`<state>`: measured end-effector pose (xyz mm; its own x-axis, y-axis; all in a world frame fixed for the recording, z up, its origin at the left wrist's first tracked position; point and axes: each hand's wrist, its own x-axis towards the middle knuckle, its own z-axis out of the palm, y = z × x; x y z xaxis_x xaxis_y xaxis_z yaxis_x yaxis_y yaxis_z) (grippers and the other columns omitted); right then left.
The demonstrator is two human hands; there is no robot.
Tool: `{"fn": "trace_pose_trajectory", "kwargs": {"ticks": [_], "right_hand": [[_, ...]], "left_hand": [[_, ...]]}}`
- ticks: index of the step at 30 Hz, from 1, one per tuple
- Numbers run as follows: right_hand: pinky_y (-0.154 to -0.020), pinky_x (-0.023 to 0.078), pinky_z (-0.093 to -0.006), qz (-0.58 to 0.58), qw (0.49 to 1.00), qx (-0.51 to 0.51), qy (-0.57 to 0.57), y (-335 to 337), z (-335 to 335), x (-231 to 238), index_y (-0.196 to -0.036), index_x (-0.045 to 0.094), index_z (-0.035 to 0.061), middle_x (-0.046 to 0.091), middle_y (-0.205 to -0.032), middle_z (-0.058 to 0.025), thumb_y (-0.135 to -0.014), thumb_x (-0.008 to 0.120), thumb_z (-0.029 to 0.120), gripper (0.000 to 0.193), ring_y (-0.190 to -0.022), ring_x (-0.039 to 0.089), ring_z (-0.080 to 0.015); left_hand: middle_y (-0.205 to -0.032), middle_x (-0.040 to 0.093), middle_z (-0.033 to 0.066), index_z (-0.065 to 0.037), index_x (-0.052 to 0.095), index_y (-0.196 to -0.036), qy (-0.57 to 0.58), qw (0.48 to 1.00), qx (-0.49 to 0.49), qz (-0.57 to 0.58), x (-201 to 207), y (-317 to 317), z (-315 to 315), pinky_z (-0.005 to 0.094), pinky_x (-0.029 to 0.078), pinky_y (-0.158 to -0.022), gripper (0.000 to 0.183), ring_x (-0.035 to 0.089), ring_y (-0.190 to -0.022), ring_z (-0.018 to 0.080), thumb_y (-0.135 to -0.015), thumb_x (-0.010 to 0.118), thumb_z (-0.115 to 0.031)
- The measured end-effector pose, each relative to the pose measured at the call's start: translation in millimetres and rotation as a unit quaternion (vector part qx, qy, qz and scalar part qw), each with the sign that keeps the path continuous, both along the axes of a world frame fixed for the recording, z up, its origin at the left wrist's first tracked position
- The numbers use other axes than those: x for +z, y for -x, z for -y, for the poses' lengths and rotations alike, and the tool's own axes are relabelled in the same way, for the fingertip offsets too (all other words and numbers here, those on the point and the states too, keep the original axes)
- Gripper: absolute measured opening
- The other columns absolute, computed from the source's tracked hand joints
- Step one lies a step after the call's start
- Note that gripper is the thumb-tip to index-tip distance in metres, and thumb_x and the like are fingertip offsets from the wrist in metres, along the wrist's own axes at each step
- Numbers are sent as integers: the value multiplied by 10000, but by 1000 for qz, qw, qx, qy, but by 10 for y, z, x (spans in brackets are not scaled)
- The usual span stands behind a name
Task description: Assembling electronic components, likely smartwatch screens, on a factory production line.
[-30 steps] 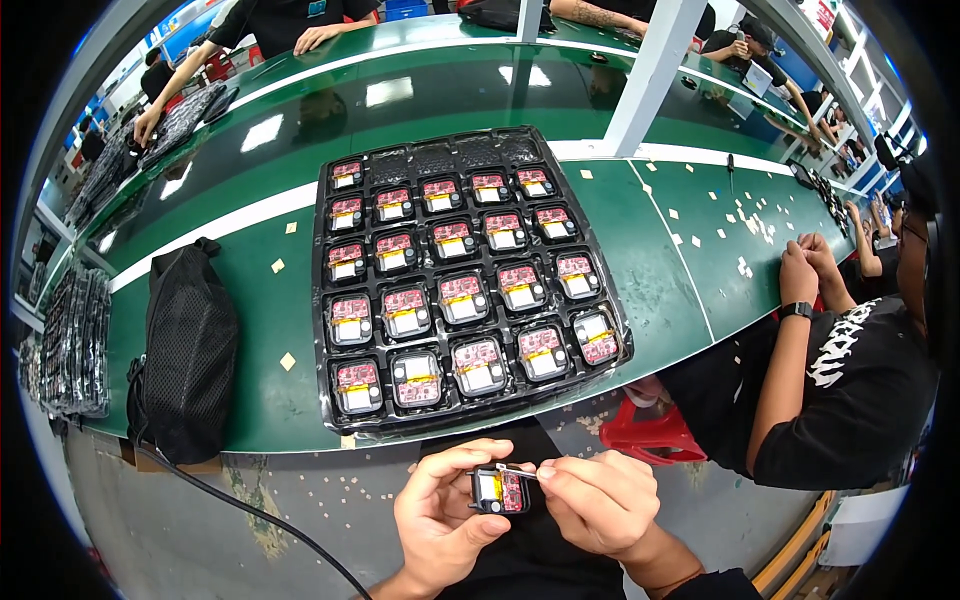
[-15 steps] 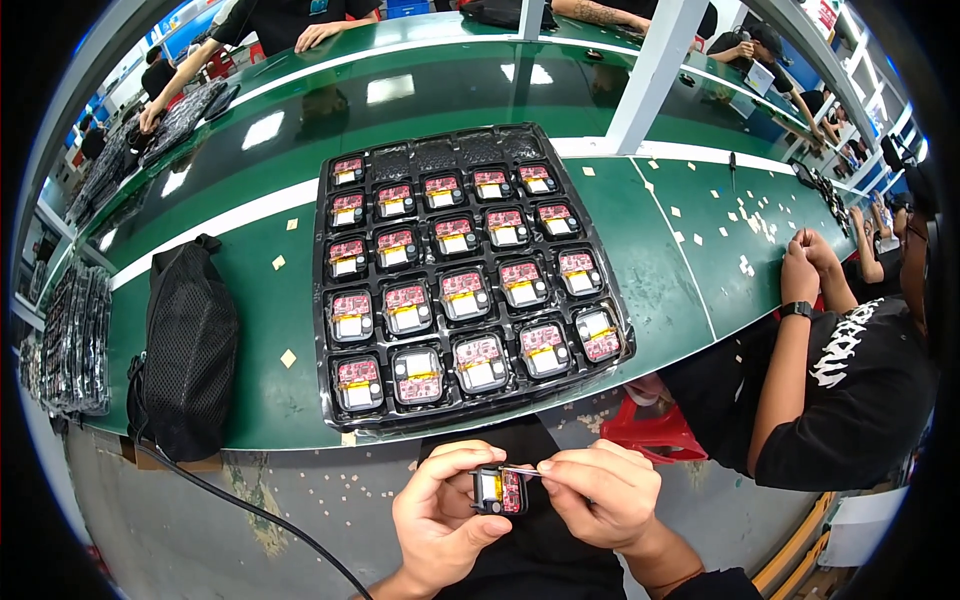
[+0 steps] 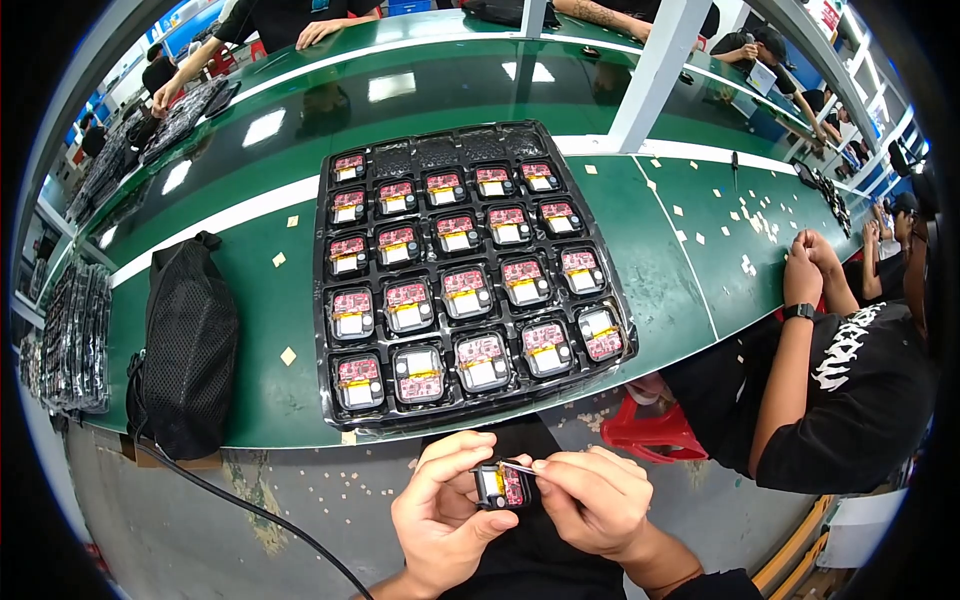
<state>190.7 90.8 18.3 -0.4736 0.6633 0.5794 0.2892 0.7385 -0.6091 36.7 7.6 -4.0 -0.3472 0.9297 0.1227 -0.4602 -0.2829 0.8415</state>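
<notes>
My left hand point(image 3: 443, 515) grips a small black device housing point(image 3: 503, 486) by its edges, below the table's front edge. Inside the housing show a red circuit board, a silver-white battery block and a strip of yellow tape. My right hand point(image 3: 596, 497) is closed on slim metal tweezers point(image 3: 518, 467), their tip at the upper edge of the board; whether they pinch anything is too small to tell. Just beyond my hands, a black plastic tray point(image 3: 327, 300) holds rows of similar open housings with red boards. Several pockets in its far row hold no housing.
On the green table point(image 3: 270, 350) a black mesh bag point(image 3: 190, 350) lies left of the tray. Stacked black trays point(image 3: 68, 340) stand at far left. A black cable point(image 3: 270, 515) hangs at lower left. A co-worker point(image 3: 850, 390) sits at right, near scattered pale squares. A white post point(image 3: 655, 80) rises behind.
Both hands stay close to their place, with the right hand and tweezers shifted slightly left over the housing. Across the table, another person's hand has moved a little at the stacked trays.
</notes>
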Motion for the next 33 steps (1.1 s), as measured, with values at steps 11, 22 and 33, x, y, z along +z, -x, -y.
{"fn": "trace_pose_trajectory", "kwargs": {"ticks": [11, 22, 33], "right_hand": [[-477, 458, -288, -26, 999, 4, 33, 41, 8, -4, -953, 743, 12, 727, -816, -98, -767, 799, -52, 205, -516, 593, -188], [-473, 457, -291, 52, 996, -14, -65, -3, -6, 35, -949, 736, 12, 709, -808, -87, -761, 794, -18, 199, -516, 586, -198], [-501, 455, -273, 79, 986, 11, -143, -84, -120, 111, -963, 755, 38, 722, -859, -47, -692, 784, -11, 277, -556, 596, -157]], "left_hand": [[-1372, 566, 183, 64, 609, -1315, 67, 997, 32, -3, 161, -2, 10, 388, 468, -1084, 630, 565, -1284, 275, -849, 875, -265], [-1321, 587, 195, 61, 617, -1284, 103, 991, 69, -41, 223, -64, -17, 390, 509, -1048, 706, 585, -1248, 262, -806, 904, -371], [-1344, 578, 185, 77, 612, -1294, 90, 991, 45, -90, 275, 53, -20, 375, 547, -1006, 659, 599, -1228, 250, -831, 886, -305]]}}
